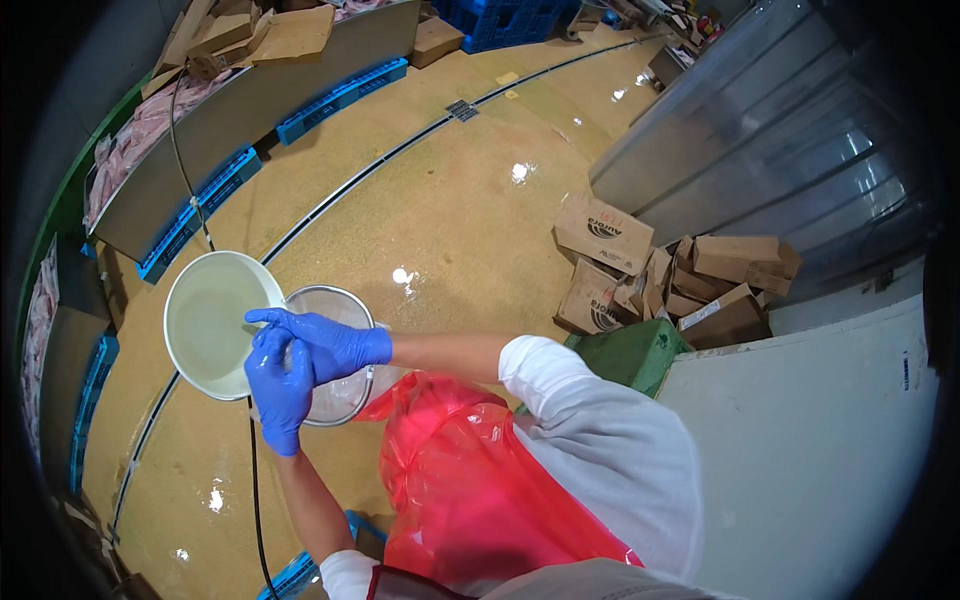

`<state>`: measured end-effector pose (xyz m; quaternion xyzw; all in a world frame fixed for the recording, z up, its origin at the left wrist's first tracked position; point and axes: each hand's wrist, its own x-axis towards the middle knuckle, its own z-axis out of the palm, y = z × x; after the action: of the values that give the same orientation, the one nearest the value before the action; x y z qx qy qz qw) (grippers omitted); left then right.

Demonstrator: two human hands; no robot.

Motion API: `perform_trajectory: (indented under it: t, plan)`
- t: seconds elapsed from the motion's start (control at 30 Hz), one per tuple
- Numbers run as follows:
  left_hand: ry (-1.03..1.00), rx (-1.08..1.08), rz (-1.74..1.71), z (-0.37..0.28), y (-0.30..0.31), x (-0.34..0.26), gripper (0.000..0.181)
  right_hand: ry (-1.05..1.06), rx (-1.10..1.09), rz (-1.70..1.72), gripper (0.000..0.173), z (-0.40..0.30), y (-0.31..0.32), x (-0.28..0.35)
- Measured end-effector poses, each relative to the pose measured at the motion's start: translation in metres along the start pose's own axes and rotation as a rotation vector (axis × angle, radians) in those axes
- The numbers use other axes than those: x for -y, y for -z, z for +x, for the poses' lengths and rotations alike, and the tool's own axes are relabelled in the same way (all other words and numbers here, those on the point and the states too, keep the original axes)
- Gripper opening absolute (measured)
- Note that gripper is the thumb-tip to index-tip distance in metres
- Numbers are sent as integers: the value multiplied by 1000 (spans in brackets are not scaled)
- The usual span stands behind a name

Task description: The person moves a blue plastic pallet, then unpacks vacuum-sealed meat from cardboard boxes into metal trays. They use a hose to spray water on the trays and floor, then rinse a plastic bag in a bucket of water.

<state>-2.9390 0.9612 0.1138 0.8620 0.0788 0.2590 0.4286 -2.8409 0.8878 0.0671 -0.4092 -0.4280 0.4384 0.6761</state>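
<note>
My left hand (280,390), in a wet blue glove, is pressed against my right hand (322,349), gloved alike, whose fingers reach across it. A small pale patch shows between them; whether it is a held item cannot be told. Both hands are over the right rim of a white round bucket (210,322) with cloudy, pale liquid inside. Partly hidden behind my hands is a round metal-rimmed hoop (370,319) with what looks like pale mesh or film across it. A red plastic apron (465,480) covers my front.
Metal bins of wrapped pink material (139,142) stand on blue plastic pallets (199,214) at left. A drain channel (360,180) crosses the wet tan floor (480,202). Cardboard boxes (604,232) are piled at right by a green block (630,356). A dark hose (256,487) passes the bucket.
</note>
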Motion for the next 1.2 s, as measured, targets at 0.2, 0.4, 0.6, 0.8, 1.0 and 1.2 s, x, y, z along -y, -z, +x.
perform_trajectory:
  t: [0.2, 0.4, 0.6, 0.8, 1.0, 1.2]
  plan:
    - [306, -310, -171, -15, 1, -2, 20, 251, -26, -180, 52, 3, -12, -19]
    - [260, -514, -77, -5, 8, 20, 17, 116, 36, -330, 32, 19, -25, -98]
    - [198, -675, -398, 29, 52, 35, 17, -77, 52, -222, 47, 24, -17, -54]
    - [160, -733, -131, 38, 77, 42, 19, -113, 128, -449, 51, 11, -17, -60]
    - [5, -667, 390, -3, 138, 39, 22, -293, 291, -320, 35, 15, -54, -70]
    - [37, -1158, -325, -25, 210, 19, 15, -473, 204, -45, 25, 76, -57, -78]
